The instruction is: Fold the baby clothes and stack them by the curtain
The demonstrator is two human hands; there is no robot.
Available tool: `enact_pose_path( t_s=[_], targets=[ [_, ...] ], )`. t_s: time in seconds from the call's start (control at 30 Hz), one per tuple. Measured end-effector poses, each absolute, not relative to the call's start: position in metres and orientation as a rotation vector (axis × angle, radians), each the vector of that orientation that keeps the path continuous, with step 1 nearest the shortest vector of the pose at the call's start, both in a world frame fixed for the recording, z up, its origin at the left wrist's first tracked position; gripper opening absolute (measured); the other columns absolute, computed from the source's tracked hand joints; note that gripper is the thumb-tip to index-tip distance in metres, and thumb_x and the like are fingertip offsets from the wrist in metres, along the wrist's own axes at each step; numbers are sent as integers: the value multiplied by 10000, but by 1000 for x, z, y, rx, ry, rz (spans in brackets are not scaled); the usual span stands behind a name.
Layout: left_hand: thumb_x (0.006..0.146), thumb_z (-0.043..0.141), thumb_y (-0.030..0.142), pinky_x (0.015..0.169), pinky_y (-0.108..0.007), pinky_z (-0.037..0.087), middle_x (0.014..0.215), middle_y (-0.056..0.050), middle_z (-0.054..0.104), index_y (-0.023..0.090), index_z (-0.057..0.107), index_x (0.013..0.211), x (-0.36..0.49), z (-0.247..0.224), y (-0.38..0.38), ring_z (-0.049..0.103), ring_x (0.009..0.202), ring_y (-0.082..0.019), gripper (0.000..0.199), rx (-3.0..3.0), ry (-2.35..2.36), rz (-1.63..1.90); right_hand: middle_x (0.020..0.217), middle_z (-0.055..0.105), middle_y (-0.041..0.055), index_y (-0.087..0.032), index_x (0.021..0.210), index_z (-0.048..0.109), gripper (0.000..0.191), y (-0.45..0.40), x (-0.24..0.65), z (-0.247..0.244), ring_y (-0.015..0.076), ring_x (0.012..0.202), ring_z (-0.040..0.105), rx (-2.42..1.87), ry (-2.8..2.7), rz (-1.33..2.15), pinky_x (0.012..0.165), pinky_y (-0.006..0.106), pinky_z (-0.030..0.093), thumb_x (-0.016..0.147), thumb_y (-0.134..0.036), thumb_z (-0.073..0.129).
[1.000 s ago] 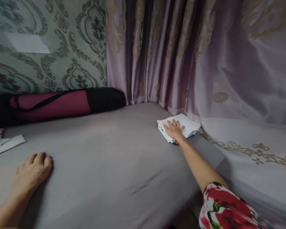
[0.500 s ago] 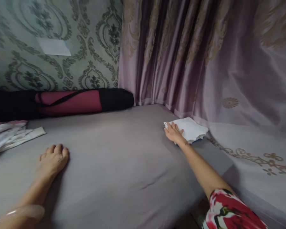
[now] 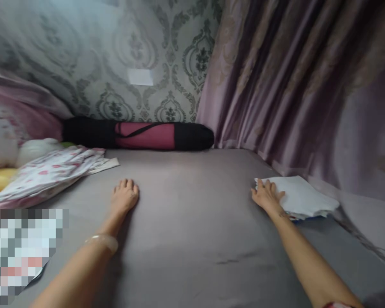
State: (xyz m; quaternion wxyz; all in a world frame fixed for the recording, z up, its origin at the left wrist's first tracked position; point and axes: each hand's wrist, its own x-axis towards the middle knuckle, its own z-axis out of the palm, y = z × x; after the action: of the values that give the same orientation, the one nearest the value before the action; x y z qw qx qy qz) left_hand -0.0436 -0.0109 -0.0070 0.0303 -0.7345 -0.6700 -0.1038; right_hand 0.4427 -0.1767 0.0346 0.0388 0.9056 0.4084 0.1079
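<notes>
My right hand [image 3: 267, 196] lies on the left end of a stack of white folded cloths or sheets [image 3: 308, 194], fingers spread and pressing down rather than wrapped round it. A bit of blue shows beneath the stack's near edge. On the grey sheet of the bed [image 3: 192, 205], my left hand [image 3: 125, 196] rests palm down and holds nothing. Its fingers are stretched forward, and a pale bangle [image 3: 104, 243] circles that wrist.
A long black and dark pink bag [image 3: 147, 136] lies along the patterned wall. Printed cloth [image 3: 57, 167] is heaped at the left, beside a yellow thing [image 3: 1, 180]. Purple curtains [image 3: 244, 98] hang at the right. A blurred-out item [image 3: 22, 252] lies lower left.
The view has swung to the left, bringing more of the bed's left side into sight. My right hand stays on the white stack; my left hand is still flat on the sheet.
</notes>
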Motion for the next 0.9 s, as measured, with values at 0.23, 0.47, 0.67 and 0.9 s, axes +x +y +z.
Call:
enact_pose_path(
  t_s=[0.23, 0.47, 0.67, 0.9],
  targets=[
    [954, 308, 275, 1076, -455, 325, 1410, -206, 478, 109, 521, 1274, -40, -5, -12, 431, 1317, -295, 419, -2262, -2153, -441, 1468, 359, 242, -90, 1447, 381, 591, -133, 389, 12, 384, 1366, 315, 2608, 1640, 321, 1024, 620, 299, 919, -350, 322],
    [962, 329, 298, 1107, -475, 284, 1443, -201, 454, 121, 499, 1315, -44, -12, -7, 397, 1351, -297, 430, -2234, -2153, -521, 1460, 385, 231, -88, 1441, 391, 596, -75, 288, -1, 367, 1304, 420, 2443, 2117, 32, 969, 505, 412, 909, -350, 333],
    [969, 315, 308, 1114, -468, 277, 1452, -205, 442, 97, 487, 1328, -45, -12, -6, 378, 1365, -304, 450, -2245, -2153, -488, 1524, 304, 232, -69, 1471, 339, 605, -69, 179, 10, 316, 1401, 305, 2169, 2434, -301, 1074, 446, 319, 915, -304, 384],
    [971, 312, 303, 1080, -477, 306, 1403, -202, 486, 124, 512, 1297, -45, -16, -5, 415, 1326, -307, 422, -2221, -2093, -467, 1556, 264, 198, -115, 1476, 336, 585, -82, 122, 9, 314, 1435, 224, 2121, 2472, -498, 1110, 602, 168, 937, -338, 368]
  ],
)
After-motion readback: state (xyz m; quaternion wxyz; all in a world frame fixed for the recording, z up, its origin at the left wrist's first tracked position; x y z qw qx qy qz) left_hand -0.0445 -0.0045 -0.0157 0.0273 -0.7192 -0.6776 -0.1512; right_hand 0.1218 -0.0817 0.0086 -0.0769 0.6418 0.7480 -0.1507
